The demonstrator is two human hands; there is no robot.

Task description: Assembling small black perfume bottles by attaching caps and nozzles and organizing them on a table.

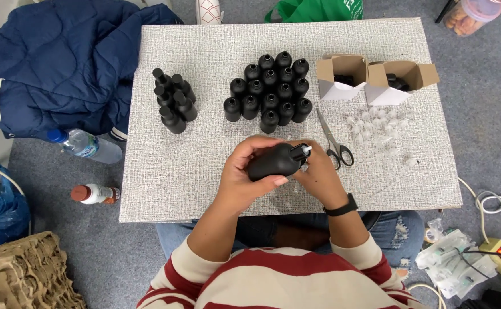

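Left hand (pixel 245 171) grasping black bottle (pixel 274 161); right hand (pixel 318 171) fingers pinching its nozzle end

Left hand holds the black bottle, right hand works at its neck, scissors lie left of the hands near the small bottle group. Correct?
Not quite. The head view shows the scissors to the right of the hands, below the two open cardboard boxes, not near the small bottle group. The rest holds: the left hand holds the black bottle and the right hand works at its neck.

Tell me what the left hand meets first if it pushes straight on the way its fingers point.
Likely the right hand, working at the neck of the black bottle the left hand grips; beyond lie the scissors.
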